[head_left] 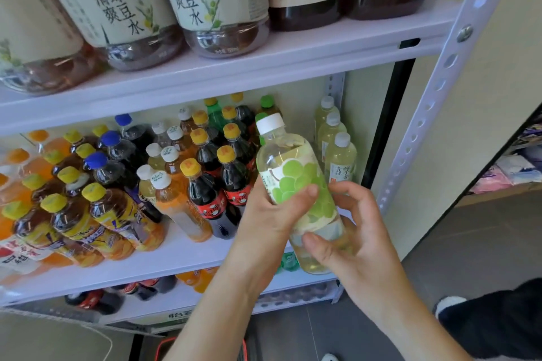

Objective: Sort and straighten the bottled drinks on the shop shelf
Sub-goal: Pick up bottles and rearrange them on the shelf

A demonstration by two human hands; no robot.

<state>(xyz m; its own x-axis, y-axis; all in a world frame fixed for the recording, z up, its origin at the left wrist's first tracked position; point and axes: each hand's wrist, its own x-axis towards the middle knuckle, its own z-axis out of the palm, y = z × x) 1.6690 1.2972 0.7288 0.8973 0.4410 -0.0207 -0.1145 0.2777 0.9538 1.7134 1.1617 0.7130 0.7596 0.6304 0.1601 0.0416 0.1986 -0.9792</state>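
Bottle (283, 152) — label (293, 182) part-hidden, left hand (265, 221), right hand (356, 246)

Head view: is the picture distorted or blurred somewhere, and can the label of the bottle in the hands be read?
In the head view, wide-angle distortion makes the shelf post lean and swells the top-shelf bottles; the orange bottles at the left edge are soft and washed out; the held bottle is fairly sharp, but the left hand covers part of its label.

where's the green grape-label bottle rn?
The grape-label bottle is right of centre in the head view, tilted, gripped by left hand and right hand in front of the middle shelf, between dark cola bottles and pale white-capped bottles.
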